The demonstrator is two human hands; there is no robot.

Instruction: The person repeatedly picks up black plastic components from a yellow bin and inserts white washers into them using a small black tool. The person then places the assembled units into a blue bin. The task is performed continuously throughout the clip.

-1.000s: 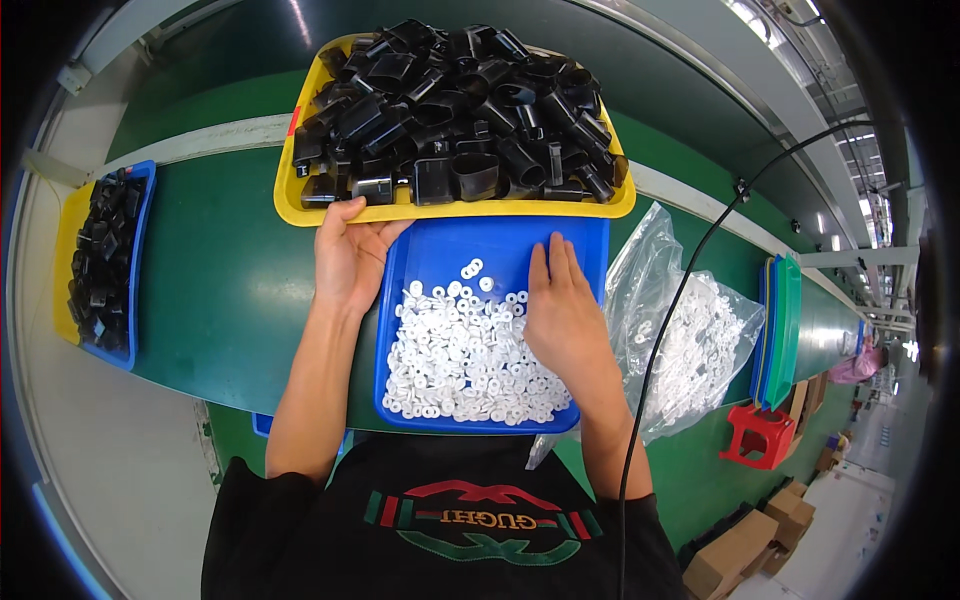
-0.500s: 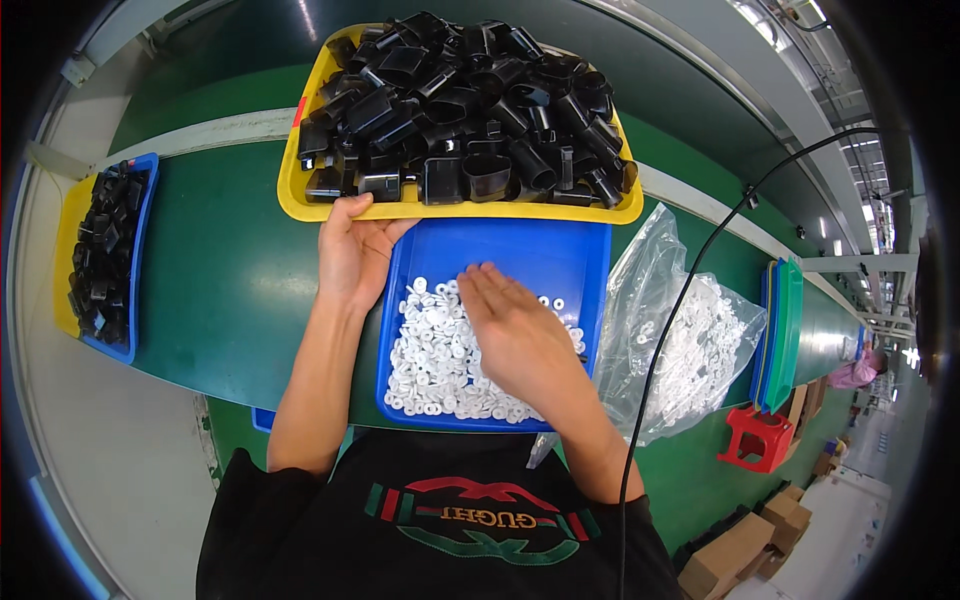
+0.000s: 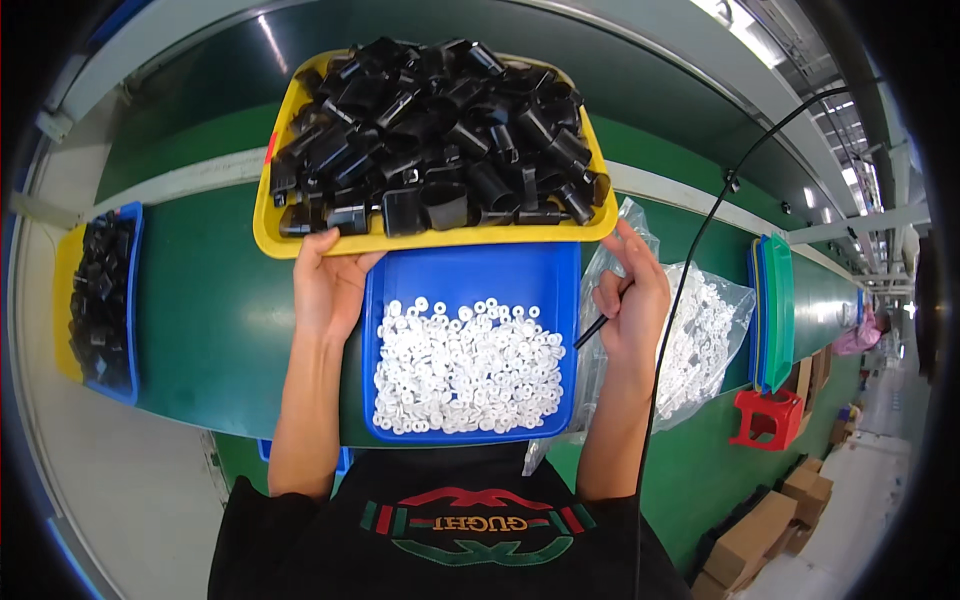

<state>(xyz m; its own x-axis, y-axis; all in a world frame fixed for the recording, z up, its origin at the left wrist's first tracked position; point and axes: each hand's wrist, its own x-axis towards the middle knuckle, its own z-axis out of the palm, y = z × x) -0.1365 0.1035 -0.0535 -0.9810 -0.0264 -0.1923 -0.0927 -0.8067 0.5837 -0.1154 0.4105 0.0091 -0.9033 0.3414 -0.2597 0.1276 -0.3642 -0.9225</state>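
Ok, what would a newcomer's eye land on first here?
Probably the yellow tray heaped with black parts at top centre, the left hand gripping its near edge. Just below sits the blue tray, its nearer part covered in white rings. A clear bag of white pieces lies to its right.

One left hand (image 3: 330, 290), one right hand (image 3: 636, 300). One yellow tray (image 3: 440, 243), one blue tray (image 3: 470, 275) at centre. Black parts (image 3: 440, 130): dozens; white rings (image 3: 465, 375): hundreds (piles overlap too much for exact count). At least one filled tray (image 3: 133, 300) far left. At least three stacked trays (image 3: 777, 310) at right. One clear bag (image 3: 742, 305), one black rod (image 3: 591, 332), one cable (image 3: 689, 265), one red stool (image 3: 768, 418), one table (image 3: 220, 300). Cardboard boxes (image 3: 745, 535): at least two.
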